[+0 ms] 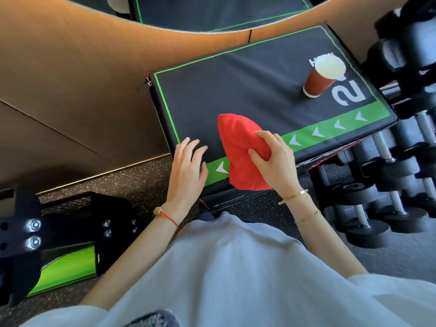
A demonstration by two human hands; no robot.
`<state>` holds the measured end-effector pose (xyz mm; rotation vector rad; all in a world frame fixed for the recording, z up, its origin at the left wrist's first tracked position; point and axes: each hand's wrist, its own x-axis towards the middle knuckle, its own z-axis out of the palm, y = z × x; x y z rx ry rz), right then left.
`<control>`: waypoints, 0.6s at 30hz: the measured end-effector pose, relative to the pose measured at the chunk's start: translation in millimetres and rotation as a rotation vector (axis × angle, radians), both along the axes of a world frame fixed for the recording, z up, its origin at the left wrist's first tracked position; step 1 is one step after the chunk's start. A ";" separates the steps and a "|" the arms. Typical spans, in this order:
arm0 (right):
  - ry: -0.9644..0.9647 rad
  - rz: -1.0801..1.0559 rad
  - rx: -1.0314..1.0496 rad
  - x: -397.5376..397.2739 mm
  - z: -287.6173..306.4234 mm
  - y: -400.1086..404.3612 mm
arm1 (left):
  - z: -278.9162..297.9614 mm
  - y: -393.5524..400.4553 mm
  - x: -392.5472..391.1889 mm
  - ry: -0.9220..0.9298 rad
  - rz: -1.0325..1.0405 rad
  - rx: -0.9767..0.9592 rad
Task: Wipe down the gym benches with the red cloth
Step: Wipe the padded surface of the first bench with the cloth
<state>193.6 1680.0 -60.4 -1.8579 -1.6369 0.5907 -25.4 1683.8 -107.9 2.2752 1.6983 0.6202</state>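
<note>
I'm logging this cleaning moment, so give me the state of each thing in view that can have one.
red cloth: bunched, lying on the pad's near edge, gripped by the right hand
left hand: fingers straight, resting flat on the pad
black padded box: upright, top face up
paper cup: standing upright on the pad's far right, no lid
dumbbells: racked beside the box

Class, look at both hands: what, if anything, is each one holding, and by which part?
The right hand grips the red cloth at its right side, fingers bunching the fabric. The left hand holds nothing; it rests flat on the padded box.
</note>
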 end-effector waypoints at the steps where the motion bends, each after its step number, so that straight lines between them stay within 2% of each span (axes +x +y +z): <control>1: 0.009 -0.028 0.007 -0.7 1.8 -5.5 | 1.7 0.0 1.0 -0.017 -0.034 -0.007; 6: 0.027 -0.189 0.055 -12.1 9.1 -39.5 | 13.6 2.1 -5.6 -0.075 -0.210 -0.062; 18: 0.030 -0.761 0.094 -72.0 10.4 -176.6 | 39.4 -22.4 -8.1 -0.084 -0.786 -0.113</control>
